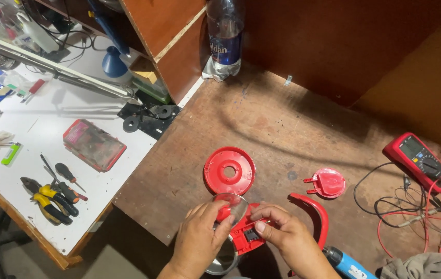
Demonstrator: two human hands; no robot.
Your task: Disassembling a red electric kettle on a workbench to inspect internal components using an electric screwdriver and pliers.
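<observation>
At the lower middle of the frame, the left hand (199,240) is curled closed, thumb and fingers pinching a small red knob on a clear round lid (232,205), so the lid stands tilted up rather than lying flat. Just to its right, the right hand (286,235) is also closed, its thumb and forefinger pressed on the red plastic top assembly (249,233) to steady it, seemingly so the piece does not shift while the other hand works at the lid. Both hands keep the piece low and close to the body, above a shiny metal vessel (221,261) at the bottom edge; a curved red handle (317,213) arcs off to the right of the hands.

Loose parts lie set aside on the brown wooden surface (261,129), apart from the hands yet within reach: a red disc with a centre hole (229,170) just above them, and a smaller red cap (328,183) to the right. A blue-handled tool (345,262) lies at the lower right. At the right edge sits a red multimeter (421,161) with tangled leads. At the lower left, on a white surface (55,116), lie yellow-handled pliers (47,200) and screwdrivers (68,181). A plastic bottle (225,36) stands at top centre.
</observation>
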